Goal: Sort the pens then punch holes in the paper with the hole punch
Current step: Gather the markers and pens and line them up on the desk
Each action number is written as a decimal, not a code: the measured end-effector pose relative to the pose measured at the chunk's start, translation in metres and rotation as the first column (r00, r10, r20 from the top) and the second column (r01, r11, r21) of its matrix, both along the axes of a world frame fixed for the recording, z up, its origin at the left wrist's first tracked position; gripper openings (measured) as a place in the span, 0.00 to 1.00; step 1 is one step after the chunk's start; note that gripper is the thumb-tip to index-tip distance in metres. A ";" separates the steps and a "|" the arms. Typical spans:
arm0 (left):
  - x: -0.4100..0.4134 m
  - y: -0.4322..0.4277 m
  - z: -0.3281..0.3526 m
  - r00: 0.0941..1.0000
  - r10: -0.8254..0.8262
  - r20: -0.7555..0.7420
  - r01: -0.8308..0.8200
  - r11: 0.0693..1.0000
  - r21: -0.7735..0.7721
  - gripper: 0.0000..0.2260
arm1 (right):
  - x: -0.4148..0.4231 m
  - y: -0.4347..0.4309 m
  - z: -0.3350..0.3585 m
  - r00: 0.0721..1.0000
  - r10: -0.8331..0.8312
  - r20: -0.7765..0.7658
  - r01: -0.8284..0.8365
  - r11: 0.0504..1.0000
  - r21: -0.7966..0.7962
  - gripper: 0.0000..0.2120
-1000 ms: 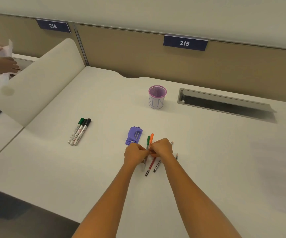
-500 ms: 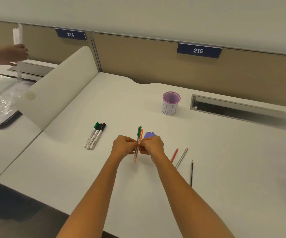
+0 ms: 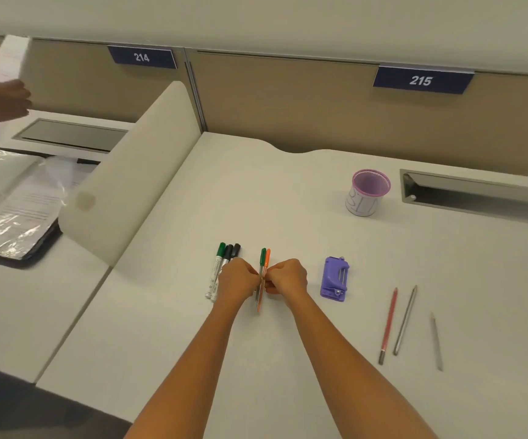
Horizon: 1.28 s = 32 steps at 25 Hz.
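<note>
My left hand (image 3: 236, 282) and my right hand (image 3: 288, 278) pinch a pair of thin pens (image 3: 264, 260) from both sides, one green-capped and one orange-capped, held side by side just over the white desk (image 3: 288, 343). Three whiteboard markers (image 3: 221, 267) lie in a row just left of my left hand, partly hidden by it. A purple hole punch (image 3: 335, 278) lies to the right of my right hand. Further right lie a red pencil (image 3: 388, 324), a grey pencil (image 3: 405, 320) and a short grey pencil (image 3: 436, 342). No paper shows on my desk.
A purple-rimmed pen cup (image 3: 367, 192) stands at the back right, beside a cable slot (image 3: 477, 191) in the desk. A curved divider (image 3: 129, 191) separates the neighbouring desk, where another person's hand (image 3: 0, 101) holds paper above an open plastic folder (image 3: 9, 201).
Both hands have carried the green and orange pens leftward, close to the markers. The hole punch, earlier hidden behind my hands, now lies uncovered to the right.
</note>
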<state>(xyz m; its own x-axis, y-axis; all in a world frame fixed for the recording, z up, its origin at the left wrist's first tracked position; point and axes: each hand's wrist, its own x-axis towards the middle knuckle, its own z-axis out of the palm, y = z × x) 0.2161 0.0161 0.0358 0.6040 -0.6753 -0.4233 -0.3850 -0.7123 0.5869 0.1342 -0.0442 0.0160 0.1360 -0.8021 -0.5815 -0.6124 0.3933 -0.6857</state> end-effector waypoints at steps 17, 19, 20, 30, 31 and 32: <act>0.040 0.011 -0.004 0.926 -0.120 0.359 0.115 0.993 0.036 0.08 | 0.050 0.010 -0.018 0.995 -0.003 -0.104 -0.001 0.999 -0.043 0.03; 0.054 0.018 -0.005 0.913 -0.048 0.405 0.070 0.997 -0.040 0.09 | 0.051 0.012 -0.019 0.995 -0.009 -0.095 0.004 0.999 -0.052 0.03; 0.060 0.022 -0.006 0.912 -0.021 0.410 0.053 0.996 -0.066 0.10 | 0.051 0.012 -0.018 0.996 -0.012 -0.086 0.008 0.999 -0.054 0.03; 0.076 0.027 -0.022 0.949 -0.019 0.315 0.016 1.000 0.013 0.11 | 0.064 0.017 -0.016 0.998 -0.044 -0.041 0.042 0.997 -0.069 0.09; 0.076 0.026 -0.022 0.949 -0.022 0.313 0.019 1.000 0.014 0.11 | 0.064 0.017 -0.016 0.998 -0.048 -0.042 0.045 0.997 -0.068 0.11; 0.076 0.026 -0.022 0.950 -0.024 0.312 0.020 1.000 0.016 0.11 | 0.065 0.017 -0.017 0.998 -0.049 -0.042 0.046 0.997 -0.068 0.11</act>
